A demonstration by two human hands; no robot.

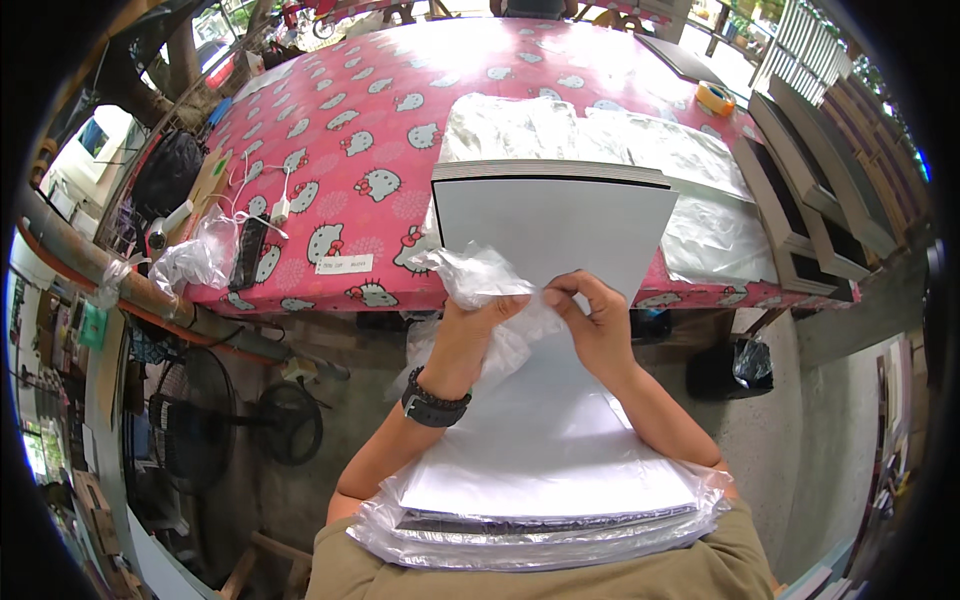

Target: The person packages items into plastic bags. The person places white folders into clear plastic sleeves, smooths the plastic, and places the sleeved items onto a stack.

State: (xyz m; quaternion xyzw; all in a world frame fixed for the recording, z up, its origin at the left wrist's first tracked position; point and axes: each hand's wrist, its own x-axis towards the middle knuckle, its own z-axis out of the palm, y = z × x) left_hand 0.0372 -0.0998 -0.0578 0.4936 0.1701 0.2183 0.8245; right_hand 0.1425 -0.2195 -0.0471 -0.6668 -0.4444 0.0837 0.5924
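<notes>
Crumpled clear plastic bag (478, 274) is bunched in my left hand (463, 345), which wears a dark wristband. Close by on its right, my right hand (602, 325) pinches the edge of the same plastic between thumb and fingers. Behind both hands, a stack of flat boards (560, 220) with a pale grey-white face lies on the table, its layered edges at the far side. A white panel stack (560, 470) wrapped in clear plastic rests against my torso, between my forearms.
A pink patterned cloth (340, 200) covers the table. Flat plastic bags (700, 190) lie right of the boards, with a tape roll (715, 98) farther back. Dark-faced panels (800, 215) are stacked at the right edge. A power strip (249, 252) sits left; a black bin (722, 370) stands below.
</notes>
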